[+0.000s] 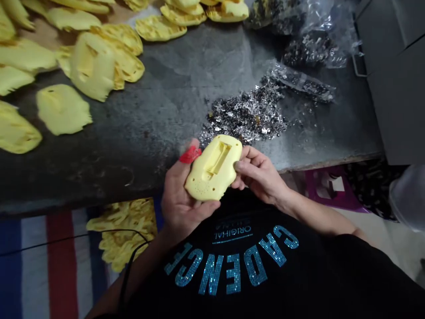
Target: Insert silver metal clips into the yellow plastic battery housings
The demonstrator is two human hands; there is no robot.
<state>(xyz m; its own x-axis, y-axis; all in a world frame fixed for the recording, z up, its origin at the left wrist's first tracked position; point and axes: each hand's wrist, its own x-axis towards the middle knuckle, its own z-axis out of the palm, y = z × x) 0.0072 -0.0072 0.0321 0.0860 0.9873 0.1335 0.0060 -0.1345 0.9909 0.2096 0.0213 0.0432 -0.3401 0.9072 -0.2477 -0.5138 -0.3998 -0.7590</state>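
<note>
Yellow shell [214, 168] clamped in both hands; metal clips [247, 115] piled just beyond.

Pale yellow plastic against a dark grey bench

The shell [214, 168] held in both hands is pale yellow, as are the loose shells [63, 108] scattered about; the metal bits [247, 115] glint silver. One fingertip wears red tape [190, 155]. The black shirt [252, 270] carries glittery teal lettering; a red, white and blue striped cloth [43, 261] lies below.
</note>
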